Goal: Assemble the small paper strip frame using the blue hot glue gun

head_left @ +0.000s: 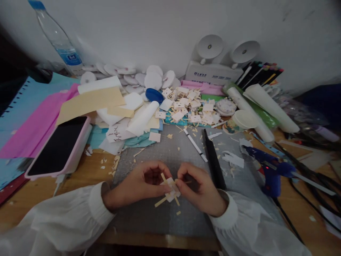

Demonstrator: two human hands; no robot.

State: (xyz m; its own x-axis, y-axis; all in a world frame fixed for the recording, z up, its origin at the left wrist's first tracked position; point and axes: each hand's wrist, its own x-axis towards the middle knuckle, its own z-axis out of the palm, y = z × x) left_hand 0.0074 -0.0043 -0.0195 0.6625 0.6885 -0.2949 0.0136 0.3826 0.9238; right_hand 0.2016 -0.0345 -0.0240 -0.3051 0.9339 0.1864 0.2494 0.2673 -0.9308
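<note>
"Pink casing is wrapping the phone (60, 145) at the left; what is the left hand (145, 183) doing, right of it?"

"It's holding a little paper piece (170, 196), thumb laid over the left side, fingers curling behind."

"And where is that piece sitting?"

"It's hovering between the hands, above the near part of the grey mat (165, 227). Pale strips are poking out around it; the near-left strip (160, 202) is pointing away from the right hand (198, 186)."

"So which hand is nearer?"

"Neither, really: the left thumb is covering one side, while the right fingertips are meeting the far right edge. They're pinching narrowly on a thin strip (188, 182), which is lying roughly left to right. Whether it's joining the paper, I can't tell."

"Similar pieces are crowding that pile (183, 103), aren't they?"

"Yes, they're lying beyond the hands, on the far side. Rightward, a black stick (213, 160) is slanting just past the right hand, and a blue glue gun (271, 165) is resting farther right, its red light glowing."
</note>
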